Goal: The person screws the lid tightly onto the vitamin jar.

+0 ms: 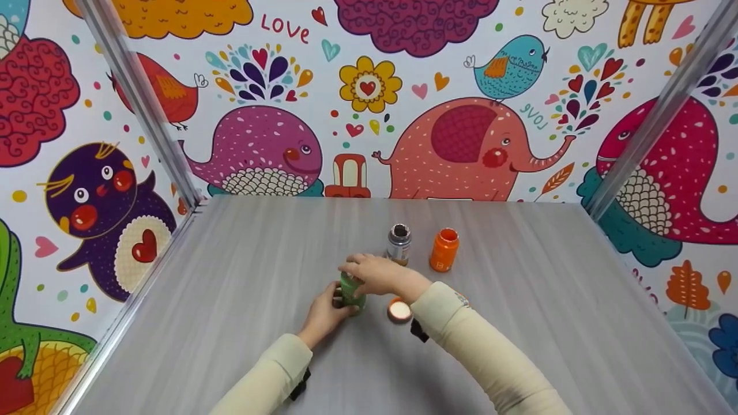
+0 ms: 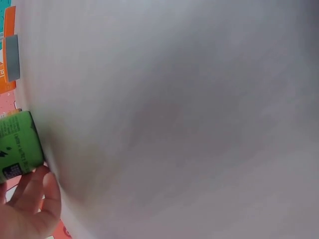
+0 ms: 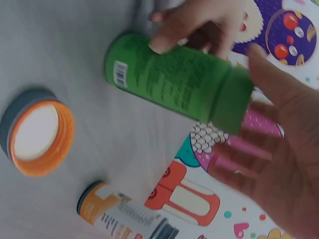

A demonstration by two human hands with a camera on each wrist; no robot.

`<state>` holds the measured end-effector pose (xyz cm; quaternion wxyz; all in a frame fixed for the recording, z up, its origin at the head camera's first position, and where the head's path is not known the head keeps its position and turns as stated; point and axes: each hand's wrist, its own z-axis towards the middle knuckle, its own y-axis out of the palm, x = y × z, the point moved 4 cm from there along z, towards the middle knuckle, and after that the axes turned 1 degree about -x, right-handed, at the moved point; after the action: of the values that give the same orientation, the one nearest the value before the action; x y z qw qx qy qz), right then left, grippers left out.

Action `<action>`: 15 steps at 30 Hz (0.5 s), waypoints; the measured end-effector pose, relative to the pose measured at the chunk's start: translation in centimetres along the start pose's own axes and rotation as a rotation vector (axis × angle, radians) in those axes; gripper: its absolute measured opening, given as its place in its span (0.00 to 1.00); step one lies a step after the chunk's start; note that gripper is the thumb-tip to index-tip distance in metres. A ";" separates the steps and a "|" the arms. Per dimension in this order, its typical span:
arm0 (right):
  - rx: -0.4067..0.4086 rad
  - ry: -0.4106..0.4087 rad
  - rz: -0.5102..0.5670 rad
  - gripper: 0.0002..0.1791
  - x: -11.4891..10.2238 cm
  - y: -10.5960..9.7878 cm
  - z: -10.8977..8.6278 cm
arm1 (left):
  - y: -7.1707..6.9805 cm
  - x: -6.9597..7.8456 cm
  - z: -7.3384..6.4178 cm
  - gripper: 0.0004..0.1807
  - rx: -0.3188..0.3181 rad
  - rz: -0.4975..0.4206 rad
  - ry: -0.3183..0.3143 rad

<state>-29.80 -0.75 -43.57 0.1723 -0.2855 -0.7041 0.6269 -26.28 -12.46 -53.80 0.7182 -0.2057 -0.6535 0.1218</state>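
Observation:
A green bottle [image 1: 350,291] with a green cap [image 3: 233,99] stands slightly tilted near the middle of the table. My left hand [image 1: 330,311] grips its lower part, thumb on the side facing me and fingers behind. Over its top is my right hand [image 1: 377,275]. In the right wrist view that hand's thumb [image 3: 264,67] reaches the cap's edge, and its fingers spread loosely past the far side. The left wrist view catches just the bottle's printed base end [image 2: 22,144] and some left fingertips [image 2: 50,186].
A loose grey lid [image 1: 399,310] with an orange inner rim and white liner lies right of the green bottle, under my right forearm. Behind stand a silver-and-orange bottle [image 1: 399,245] and an orange bottle [image 1: 444,253], both uncapped. A patterned wall [image 1: 369,132] borders the table.

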 end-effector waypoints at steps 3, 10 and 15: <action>-0.070 -0.058 0.040 0.29 0.1 -0.1 -0.3 | -0.1 -0.1 -0.1 0.31 0.001 -0.008 0.001; -0.072 -0.102 -0.027 0.34 -0.1 -0.4 -0.5 | 0.0 -0.2 -0.1 0.34 -0.001 0.010 -0.001; -0.060 -0.088 -0.059 0.32 -0.2 -0.4 -0.4 | 0.0 0.1 -0.2 0.33 0.011 0.039 -0.008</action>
<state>-29.50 -0.57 -43.09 0.1509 -0.2420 -0.7375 0.6121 -26.12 -12.43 -53.74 0.7141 -0.2140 -0.6517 0.1400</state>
